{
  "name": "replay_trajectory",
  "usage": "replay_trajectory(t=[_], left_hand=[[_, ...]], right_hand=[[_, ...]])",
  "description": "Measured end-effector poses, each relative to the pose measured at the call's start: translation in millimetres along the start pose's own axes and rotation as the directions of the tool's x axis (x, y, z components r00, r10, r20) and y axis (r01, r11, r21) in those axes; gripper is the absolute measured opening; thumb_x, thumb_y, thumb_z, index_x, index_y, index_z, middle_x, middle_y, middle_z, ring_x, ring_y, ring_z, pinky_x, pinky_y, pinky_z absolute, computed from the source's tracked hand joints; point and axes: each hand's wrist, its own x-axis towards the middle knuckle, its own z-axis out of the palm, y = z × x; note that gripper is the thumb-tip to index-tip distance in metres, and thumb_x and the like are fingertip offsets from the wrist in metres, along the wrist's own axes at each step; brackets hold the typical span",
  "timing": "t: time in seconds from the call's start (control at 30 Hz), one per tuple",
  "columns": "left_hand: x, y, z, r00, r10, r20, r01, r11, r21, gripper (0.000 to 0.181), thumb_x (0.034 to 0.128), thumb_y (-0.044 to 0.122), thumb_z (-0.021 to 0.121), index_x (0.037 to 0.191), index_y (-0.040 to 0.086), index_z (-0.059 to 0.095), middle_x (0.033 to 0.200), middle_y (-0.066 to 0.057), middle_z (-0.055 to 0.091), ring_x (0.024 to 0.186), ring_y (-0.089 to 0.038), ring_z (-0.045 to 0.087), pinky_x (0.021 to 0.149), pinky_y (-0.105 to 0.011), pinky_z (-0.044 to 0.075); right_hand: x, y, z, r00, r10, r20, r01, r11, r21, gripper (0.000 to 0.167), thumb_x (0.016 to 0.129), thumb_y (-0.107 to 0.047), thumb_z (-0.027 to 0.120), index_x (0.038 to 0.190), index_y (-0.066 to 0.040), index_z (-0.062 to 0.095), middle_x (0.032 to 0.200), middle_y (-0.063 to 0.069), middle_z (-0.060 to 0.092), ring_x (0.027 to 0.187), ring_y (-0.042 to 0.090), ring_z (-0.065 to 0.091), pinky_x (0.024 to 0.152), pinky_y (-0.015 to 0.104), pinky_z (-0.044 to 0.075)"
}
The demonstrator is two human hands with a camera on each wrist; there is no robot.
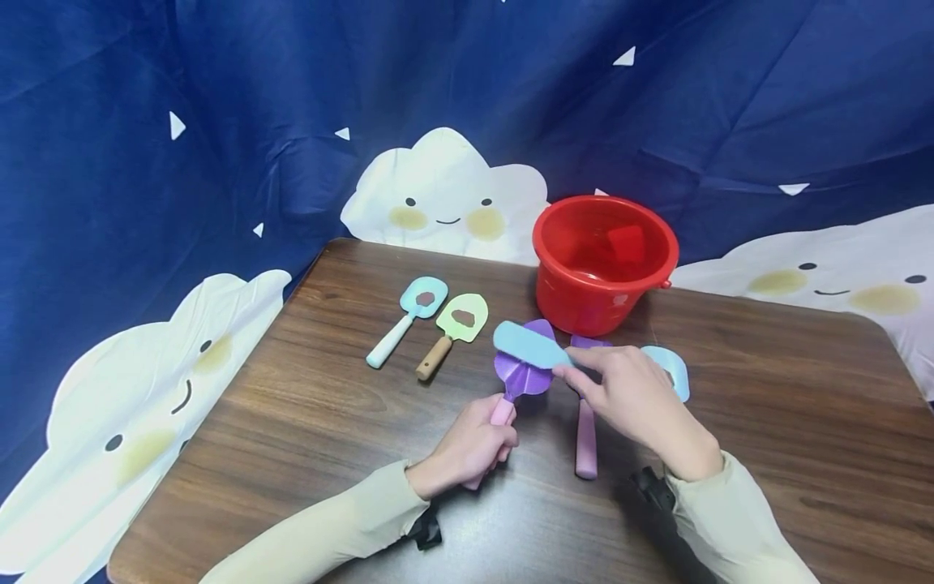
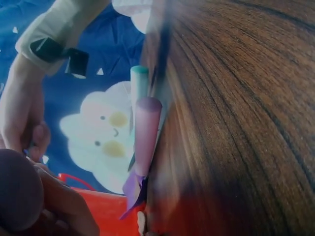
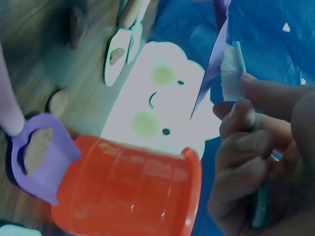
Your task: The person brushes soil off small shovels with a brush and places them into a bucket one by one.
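In the head view the left hand point(image 1: 474, 442) grips the pink handle of a purple shovel point(image 1: 524, 380), its blade raised off the table. The right hand point(image 1: 635, 393) pinches a light blue brush point(image 1: 531, 344) across that blade. From the right wrist view, white bristles point(image 3: 230, 73) face the purple blade point(image 3: 212, 73), and the right hand's fingers point(image 3: 243, 142) curl round the brush. The left wrist view shows the left hand point(image 2: 59, 201) at the lower left, round a handle whose end point(image 2: 18, 189) faces the camera.
A red bucket point(image 1: 584, 300) stands at the table's back. Left of the hands lie a light blue shovel point(image 1: 392, 341) and a green one point(image 1: 465, 312), each with a brown patch. Another purple shovel point(image 1: 586, 438) lies between the arms; a blue one point(image 1: 677, 371) is partly behind the right hand.
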Motion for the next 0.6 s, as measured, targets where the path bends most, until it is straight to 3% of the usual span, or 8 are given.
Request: replay_trajectory(t=[0.17, 0.27, 0.37, 0.5, 0.6], left_hand=[[-1.8, 1.7, -0.5, 1.000, 0.006, 0.013, -0.006, 1.000, 0.000, 0.012, 0.0721, 0.001, 0.056, 0.074, 0.011, 0.049, 0.050, 0.003, 0.048, 0.041, -0.010, 0.045, 0.037, -0.023, 0.039], [-3.0, 2.7, -1.1, 1.000, 0.000, 0.031, 0.000, 1.000, -0.011, 0.012, 0.0721, 0.001, 0.056, 0.074, 0.011, 0.049, 0.049, 0.002, 0.048, 0.039, -0.010, 0.044, 0.035, -0.022, 0.038], [-2.1, 2.2, -2.3, 0.999, -0.009, 0.053, 0.011, 0.999, -0.031, 0.012, 0.0725, 0.001, 0.055, 0.075, 0.010, 0.048, 0.049, 0.002, 0.047, 0.039, -0.010, 0.043, 0.034, -0.021, 0.038], [1.1, 1.8, -5.3, 0.996, -0.037, 0.076, 0.045, 0.994, -0.098, 0.013, 0.0726, 0.000, 0.053, 0.078, 0.010, 0.046, 0.049, 0.001, 0.046, 0.038, -0.010, 0.041, 0.033, -0.021, 0.038], [2.8, 3.2, -7.3, 0.995, -0.068, 0.078, 0.081, 0.982, -0.170, 0.015, 0.0721, -0.001, 0.052, 0.080, 0.010, 0.046, 0.049, 0.001, 0.045, 0.037, -0.010, 0.040, 0.032, -0.022, 0.037]], right_hand=[[3.3, 18.0, 0.3, 0.997, 0.056, -0.049, -0.055, 0.998, 0.023, 0.039, 0.086, -0.028, 0.071, 0.119, -0.008, 0.069, 0.090, 0.010, 0.075, 0.084, 0.028, 0.071, 0.071, 0.043, 0.058], [3.3, 27.0, -0.1, 0.992, 0.105, -0.075, -0.104, 0.994, 0.015, 0.037, 0.088, -0.028, 0.069, 0.120, -0.009, 0.068, 0.069, 0.003, 0.069, 0.068, 0.022, 0.065, 0.061, 0.037, 0.053], [2.4, 32.0, 0.9, 0.987, 0.123, -0.103, -0.123, 0.992, 0.006, 0.033, 0.089, -0.026, 0.067, 0.117, -0.010, 0.070, 0.060, -0.002, 0.061, 0.063, 0.019, 0.057, 0.058, 0.033, 0.046], [0.3, 32.3, 4.8, 0.985, 0.075, -0.155, -0.068, 0.997, 0.047, 0.029, 0.088, -0.023, 0.069, 0.113, -0.010, 0.071, 0.078, 0.006, 0.072, 0.072, 0.025, 0.066, 0.065, 0.042, 0.055], [-2.7, 30.2, 6.0, 0.986, -0.014, -0.164, 0.027, 0.997, 0.077, 0.034, 0.084, -0.021, 0.073, 0.116, -0.009, 0.070, 0.095, 0.007, 0.075, 0.085, 0.024, 0.072, 0.073, 0.043, 0.059]])
